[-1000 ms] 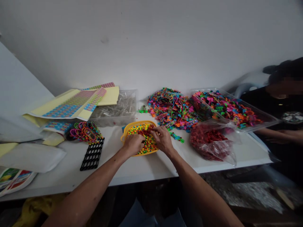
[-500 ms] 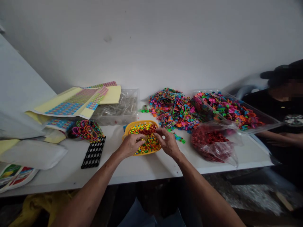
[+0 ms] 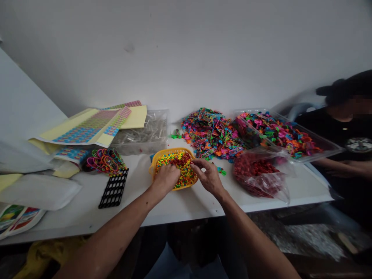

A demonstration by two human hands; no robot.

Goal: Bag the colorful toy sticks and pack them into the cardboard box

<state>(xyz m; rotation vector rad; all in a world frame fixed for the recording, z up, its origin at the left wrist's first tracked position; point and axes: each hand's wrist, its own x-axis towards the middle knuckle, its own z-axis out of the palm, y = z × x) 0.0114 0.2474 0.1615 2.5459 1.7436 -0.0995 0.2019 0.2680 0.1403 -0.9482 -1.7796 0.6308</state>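
A yellow plastic basket on the table holds many small coloured beads, with dark red pieces lying on them toward the back right. My left hand reaches into the basket from the front left, its fingers curled down at the beads; whatever they grip is hidden. At the right rim, my right hand has thumb and forefinger brought together near the red pieces. Anything in that pinch is too small to make out.
Behind the basket lies a heap of colourful plastic pieces. Rightward are a clear tray of similar pieces and a bag of red pieces. Leftward are a black grid, sticker sheets and a clear bin. A person sits at right.
My left hand has moved slightly right and deeper into the basket, its fingers now curled downward. The right hand stays near the right rim, shifted slightly. The view has shifted a little.
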